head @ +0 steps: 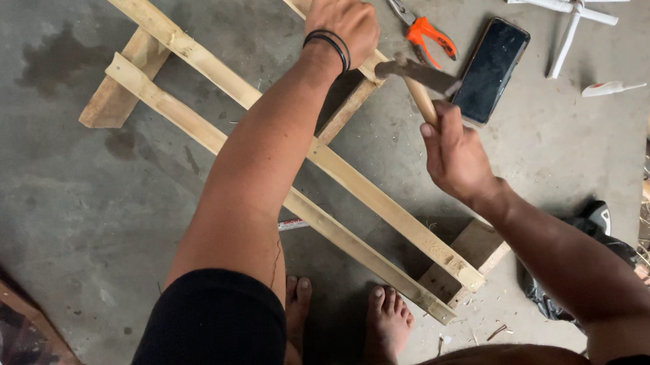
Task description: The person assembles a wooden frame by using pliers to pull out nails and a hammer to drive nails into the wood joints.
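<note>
Head view: You crouched barefoot on the concrete floor [100, 190] over a wooden slat frame [340, 173], long battens running diagonally from the floor's far-left area toward your feet, with cross-pieces under them at both ends.

Your left hand [344, 19] was pressed down on the far batten, fingers curled over the wood, gripping the frame and nothing else. Your right hand [455, 157] had its fingers wrapped fully round the wooden handle of a hammer [418, 76], its metal head raised just beside the left wrist, above the cross-piece.

Orange-handled pliers [426, 31] and a dark phone [490, 68] lay on the floor just beyond the hammer head; a white pipe cross [572, 7] lay further toward the far-right corner.

Judgement: the bracing hand sat very near the strike line; it would be better placed further along the batten. The phone lay close enough to catch a glancing blow.
</note>
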